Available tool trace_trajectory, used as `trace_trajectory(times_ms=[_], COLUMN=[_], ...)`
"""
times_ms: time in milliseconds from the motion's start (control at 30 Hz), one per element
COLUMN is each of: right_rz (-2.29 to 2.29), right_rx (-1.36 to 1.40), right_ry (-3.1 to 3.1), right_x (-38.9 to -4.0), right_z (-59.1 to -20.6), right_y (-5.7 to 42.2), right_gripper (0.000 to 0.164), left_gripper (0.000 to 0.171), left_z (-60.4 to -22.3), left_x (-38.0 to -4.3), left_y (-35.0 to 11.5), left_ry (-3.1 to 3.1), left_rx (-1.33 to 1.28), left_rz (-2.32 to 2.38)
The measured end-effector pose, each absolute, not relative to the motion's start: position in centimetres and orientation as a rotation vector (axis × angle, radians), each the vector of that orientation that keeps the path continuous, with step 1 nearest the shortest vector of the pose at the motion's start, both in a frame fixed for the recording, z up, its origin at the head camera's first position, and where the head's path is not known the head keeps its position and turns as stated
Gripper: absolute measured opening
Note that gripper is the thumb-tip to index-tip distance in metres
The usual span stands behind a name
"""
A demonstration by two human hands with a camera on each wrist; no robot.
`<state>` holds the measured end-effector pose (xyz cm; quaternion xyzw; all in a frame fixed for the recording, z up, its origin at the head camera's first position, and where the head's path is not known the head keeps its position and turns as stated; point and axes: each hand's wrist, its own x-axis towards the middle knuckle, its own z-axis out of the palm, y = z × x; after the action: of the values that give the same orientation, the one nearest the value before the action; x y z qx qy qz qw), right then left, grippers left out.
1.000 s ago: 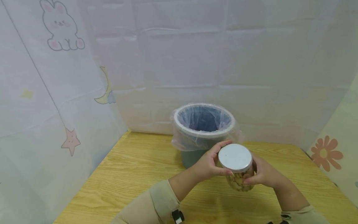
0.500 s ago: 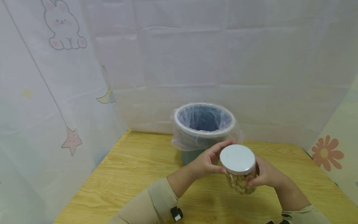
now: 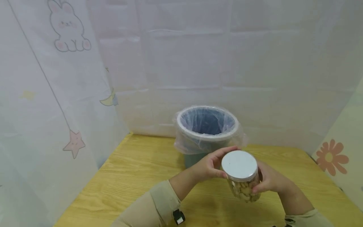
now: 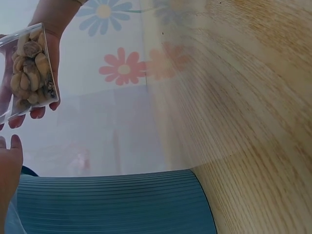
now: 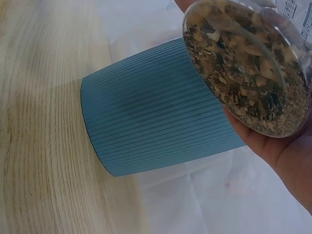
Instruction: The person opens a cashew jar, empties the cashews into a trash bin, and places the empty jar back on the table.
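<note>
A clear jar point(image 3: 245, 189) with a silvery-white lid point(image 3: 239, 164) is held up in front of the bin, tilted, lid uppermost. Tan and brown dried pieces fill much of it. My right hand point(image 3: 270, 178) grips the jar body from the right, thumb across its front. At the lid's left side my left hand point(image 3: 205, 167) curls round the rim, its thumb at the near edge and a finger behind. In the left wrist view, some left fingertips point(image 4: 15, 141) stand just off the jar. The right wrist view shows the jar's bottom point(image 5: 243, 68), with small crumbs inside.
Behind the hands stands a blue-green ribbed bin point(image 3: 193, 159) with a clear plastic liner point(image 3: 181, 142) folded over its white rim point(image 3: 208, 136). Both rest on a wood-grain table point(image 3: 136, 176). Printed cloth sheets point(image 3: 184, 63) hang at the back and sides.
The jar has sunk slightly towards me, still in the right hand. The left thumb has slid back from over the lid to its left edge. The bin stays put.
</note>
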<state>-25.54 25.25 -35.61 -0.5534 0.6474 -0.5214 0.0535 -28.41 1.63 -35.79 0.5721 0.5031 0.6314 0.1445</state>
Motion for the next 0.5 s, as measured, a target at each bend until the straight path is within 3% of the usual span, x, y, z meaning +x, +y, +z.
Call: trace_trajectory(times_ms=[233,400,500], right_rz=[-1.575,-1.57,-1.581], right_rx=[-1.682,-1.674,-1.657], right_ry=[1.912,1.893,1.881], right_x=[-25.7,-25.75,-25.72], right_z=[-35.86,-35.94,-35.94], right_y=[25.27,25.33,25.34], right_gripper=[0.077,0.08,0.079], left_gripper=[0.107,0.091,0.091], left_z=[-35.71,-35.48,-35.36], left_x=[-28.35,-28.19,-28.1], left_y=[1.68,1.76,1.83], left_ry=[1.443,1.427,1.456], left_rx=[1.64,1.619,1.614], left_rz=[1.803,1.802,1.797])
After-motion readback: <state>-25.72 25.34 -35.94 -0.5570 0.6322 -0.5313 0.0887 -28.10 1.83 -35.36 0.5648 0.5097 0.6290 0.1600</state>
